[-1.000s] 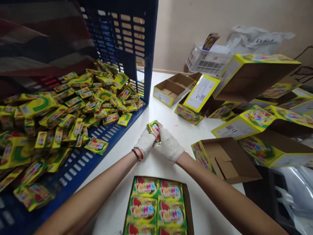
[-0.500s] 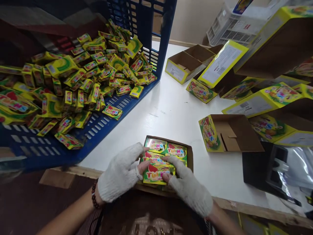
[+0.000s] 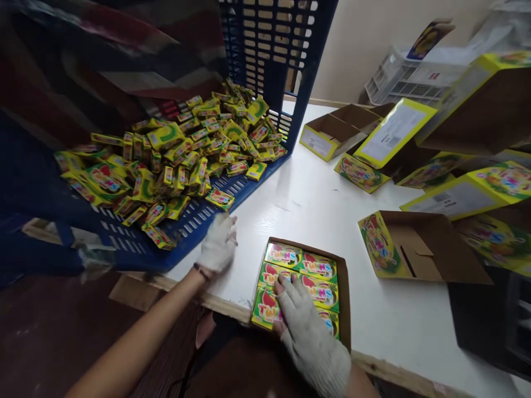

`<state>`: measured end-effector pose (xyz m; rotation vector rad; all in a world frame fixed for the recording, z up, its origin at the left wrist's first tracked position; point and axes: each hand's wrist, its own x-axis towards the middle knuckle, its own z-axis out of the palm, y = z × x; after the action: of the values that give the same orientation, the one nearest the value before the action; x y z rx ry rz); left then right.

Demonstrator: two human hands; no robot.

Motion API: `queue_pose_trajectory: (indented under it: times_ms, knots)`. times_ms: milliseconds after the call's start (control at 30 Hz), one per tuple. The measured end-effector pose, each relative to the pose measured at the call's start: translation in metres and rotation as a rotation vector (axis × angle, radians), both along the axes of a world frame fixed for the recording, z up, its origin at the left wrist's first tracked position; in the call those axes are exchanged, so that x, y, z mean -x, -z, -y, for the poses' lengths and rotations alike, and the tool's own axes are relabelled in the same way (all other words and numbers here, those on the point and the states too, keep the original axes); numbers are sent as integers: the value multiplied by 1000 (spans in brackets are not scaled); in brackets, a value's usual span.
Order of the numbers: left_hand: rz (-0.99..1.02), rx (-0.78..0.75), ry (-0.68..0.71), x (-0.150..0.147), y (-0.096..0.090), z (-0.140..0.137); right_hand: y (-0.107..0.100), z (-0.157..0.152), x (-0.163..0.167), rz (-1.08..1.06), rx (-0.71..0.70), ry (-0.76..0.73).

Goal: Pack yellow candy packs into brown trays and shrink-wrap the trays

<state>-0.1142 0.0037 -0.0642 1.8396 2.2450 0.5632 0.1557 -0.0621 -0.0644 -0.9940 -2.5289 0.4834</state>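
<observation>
In the head view a shallow cardboard box stands at the table's near edge, filled with small yellow-green TWINS packs lying flat in two columns. My right hand, in a white fingerless glove, rests on top of these packs with its fingers stretched out, covering some of them. My left hand, gloved the same way and slightly blurred, is over the table beside the blue crate's lower edge. Its fingers are loosely bent and nothing shows in them. Just beyond it lies a single TWINS pack at the crate's edge.
The tilted blue plastic crate at left holds a heap of loose packs. Several unfilled cardboard boxes crowd the right side of the white table. A clear plastic crate stands behind them.
My left hand has left the box and moved left and up towards the blue crate. My right hand now lies flat on the packs. The view has shifted left.
</observation>
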Motion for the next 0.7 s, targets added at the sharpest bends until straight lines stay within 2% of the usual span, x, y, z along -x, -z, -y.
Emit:
queue_pose_trajectory:
  times_ms: [33, 133, 233, 333, 433, 567, 633, 700]
  knots:
    - [-164, 75, -44, 14, -2, -20, 5, -1, -4, -15, -22, -48]
    - [-293, 181, -88, 44, -8, -68, 14, -5, -17, -53, 0, -160]
    - [-354, 276, -43, 57, -15, -88, 7, -15, -24, -54, 195, -177]
    - [-362, 289, 14, 58, -23, -86, -13, -36, -17, -51, 471, 68]
    - [-316, 279, 69, 45, -35, -73, -35, -69, 4, -170, 566, 266]
    - [-230, 184, 211, 4, -51, -45, -53, -112, 42, -379, 626, 333]
    - [-62, 47, 384, -12, -56, -34, -57, -125, 55, -370, 645, 323]
    - [190, -129, 457, -14, -58, -31, -57, -130, 57, -309, 604, 313]
